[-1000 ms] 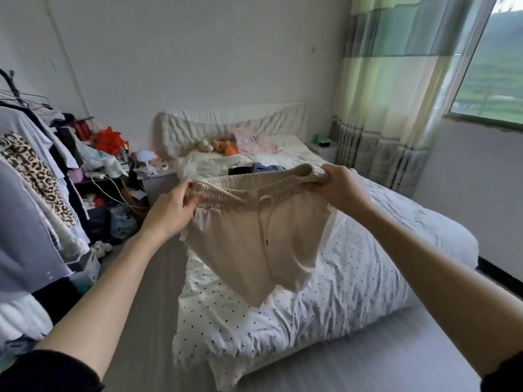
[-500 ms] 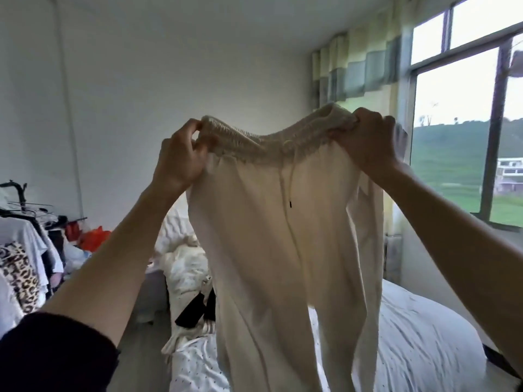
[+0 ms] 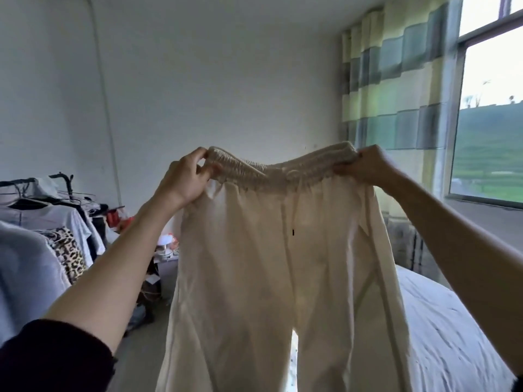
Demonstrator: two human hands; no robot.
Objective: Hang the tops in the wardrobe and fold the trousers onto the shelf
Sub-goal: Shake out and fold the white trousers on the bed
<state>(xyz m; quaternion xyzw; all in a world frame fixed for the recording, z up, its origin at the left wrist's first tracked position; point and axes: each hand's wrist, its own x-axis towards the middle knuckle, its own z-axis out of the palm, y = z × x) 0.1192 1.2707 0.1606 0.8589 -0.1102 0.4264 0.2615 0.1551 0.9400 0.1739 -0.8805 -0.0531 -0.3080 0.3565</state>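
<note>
Cream trousers with an elastic waistband and a drawstring hang full length in front of me, both legs dropping below the bottom of the view. My left hand pinches the left end of the waistband. My right hand grips the right end, and the band sags a little between them. The trousers hide the middle of the room behind them.
A clothes rail with hung tops, among them a leopard-print one, stands at the left. The bed lies low at the right, under a window with checked curtains. Clutter sits by the far wall.
I lifted the trousers off the bed and held them high, so the legs unfolded and hang down. In the last half second they have come slightly lower and the waistband is stretched wider.
</note>
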